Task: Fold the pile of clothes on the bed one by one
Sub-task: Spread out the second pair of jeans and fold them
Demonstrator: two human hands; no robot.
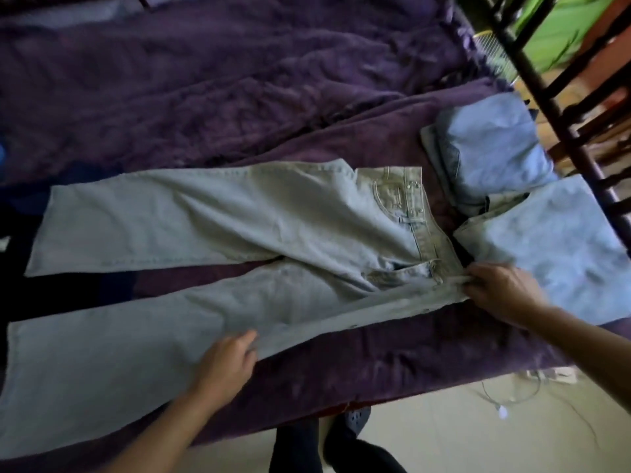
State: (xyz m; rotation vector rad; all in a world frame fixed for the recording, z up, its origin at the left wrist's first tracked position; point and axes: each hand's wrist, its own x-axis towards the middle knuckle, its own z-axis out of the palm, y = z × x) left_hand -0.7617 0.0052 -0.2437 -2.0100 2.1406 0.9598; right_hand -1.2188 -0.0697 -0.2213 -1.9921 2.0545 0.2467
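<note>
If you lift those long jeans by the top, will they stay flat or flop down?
Probably floppy: the jeans wrinkle and bunch at the crotch on the blanket. Likely heavyish: thick-looking denim, long legs. Unlikely to slip, since the right hand pinches the waistband with just its fingertips.

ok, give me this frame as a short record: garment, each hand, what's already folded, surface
garment: light jeans, spread flat, legs apart, waistband to the right
left hand: left hand grips the near leg's near edge
right hand: right hand grips the waistband's near end
folded: far denim bundle and near denim bundle, right of the waistband
surface: purple blanket
fold state: jeans not yet folded
</note>
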